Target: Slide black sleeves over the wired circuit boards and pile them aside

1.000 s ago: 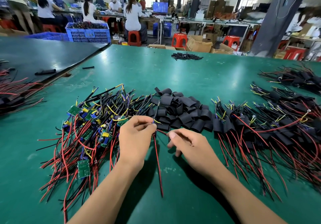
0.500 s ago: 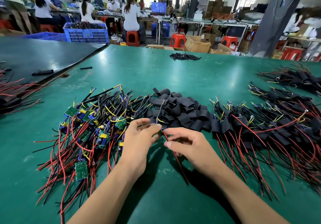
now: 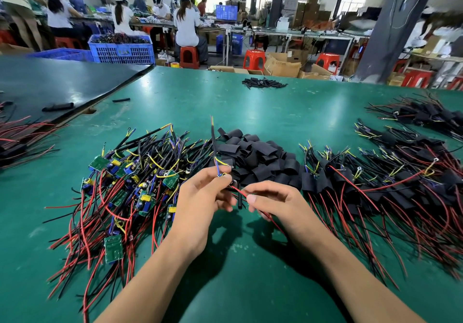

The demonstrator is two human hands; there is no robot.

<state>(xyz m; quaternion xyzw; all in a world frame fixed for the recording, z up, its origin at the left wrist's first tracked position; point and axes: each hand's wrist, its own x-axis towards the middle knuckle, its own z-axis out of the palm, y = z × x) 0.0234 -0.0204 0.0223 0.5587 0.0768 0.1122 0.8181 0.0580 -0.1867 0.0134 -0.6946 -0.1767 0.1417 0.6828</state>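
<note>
My left hand (image 3: 200, 198) pinches a wired circuit board (image 3: 220, 173) near the table's middle; its black lead stands upward. My right hand (image 3: 274, 203) pinches the board's red wire (image 3: 239, 191) just to the right. The board itself is mostly hidden by my fingers. A heap of bare green boards with red and black wires (image 3: 125, 187) lies to the left. Loose black sleeves (image 3: 255, 154) are piled just beyond my hands. Sleeved boards (image 3: 375, 184) lie heaped on the right.
The green table (image 3: 225, 102) reaches far back, with a small pile of black tubing (image 3: 263, 82) at its far edge. A dark mat (image 3: 50, 84) covers the left corner. More sleeved bundles (image 3: 426, 114) lie far right. Workers sit at benches behind.
The red wire that hung down toward me has swung right and now runs into my right hand. The board's black lead has tipped up to stand vertical. Both hands stay close together.
</note>
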